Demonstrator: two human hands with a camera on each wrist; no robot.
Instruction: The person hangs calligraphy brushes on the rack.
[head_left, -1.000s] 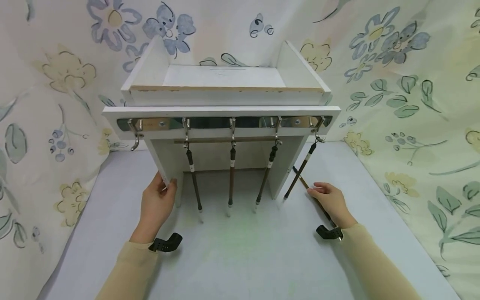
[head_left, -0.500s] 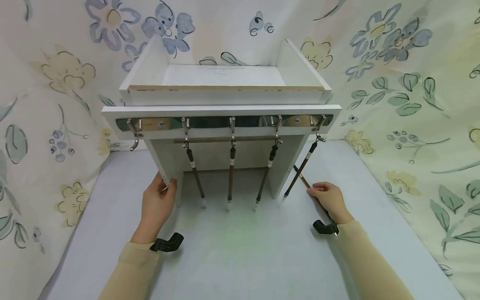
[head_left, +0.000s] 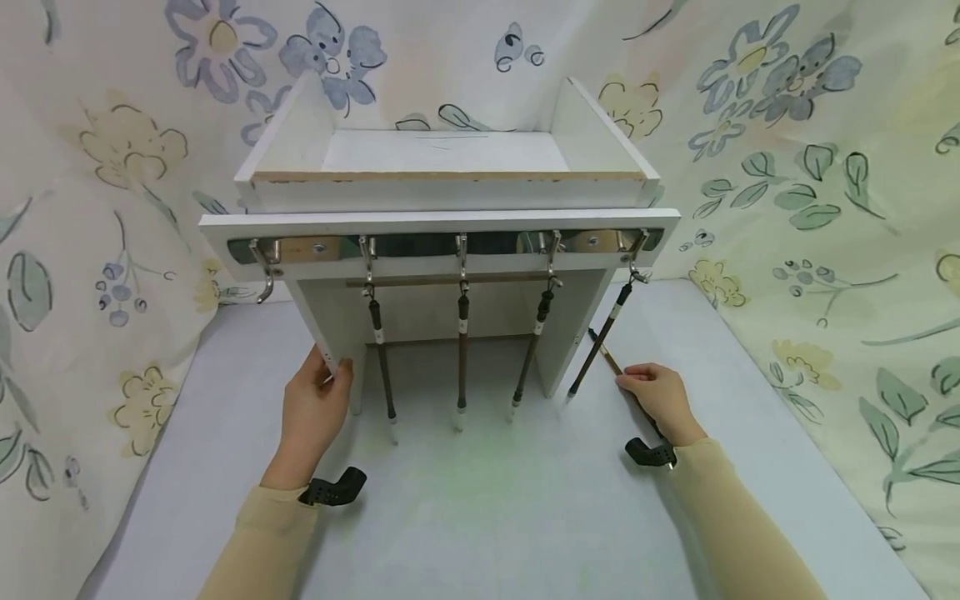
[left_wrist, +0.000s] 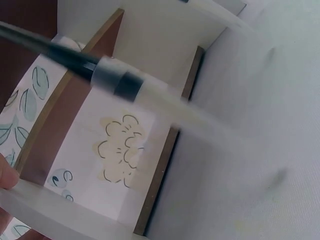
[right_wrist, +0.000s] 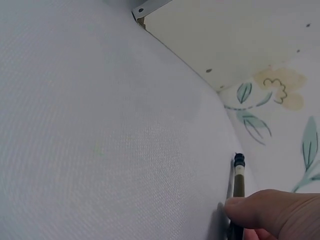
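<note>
My left hand (head_left: pixel 311 417) grips the lower front edge of the white rack's left side panel (head_left: pixel 322 321); in the left wrist view, fingertips show at the left edge. My right hand (head_left: pixel 662 404) pinches a calligraphy brush (head_left: pixel 609 358) low over the table, right of the rack; its dark end and white band point away from me. The thumb lies on that brush (right_wrist: pixel 239 175) in the right wrist view, and its near end is hidden. Several similar brushes hang tip down from the rack's hooks, among them a left one (head_left: pixel 382 358) and a right one (head_left: pixel 600 342).
A metal hook rail (head_left: pixel 427 244) runs along the rack's front board (head_left: pixel 442 222), with a bare hook (head_left: pixel 264 271) at its left end. An open-topped shelf (head_left: pixel 450 154) sits above. Floral cloth (head_left: pixel 810 275) surrounds the white table (head_left: pixel 480 525). A hanging brush (left_wrist: pixel 120 82) crosses the left wrist view closely.
The hanging brushes sway a little, the leftmost one most. My right hand and wrist have shifted slightly left with the pinched brush. My left hand stays on the panel.
</note>
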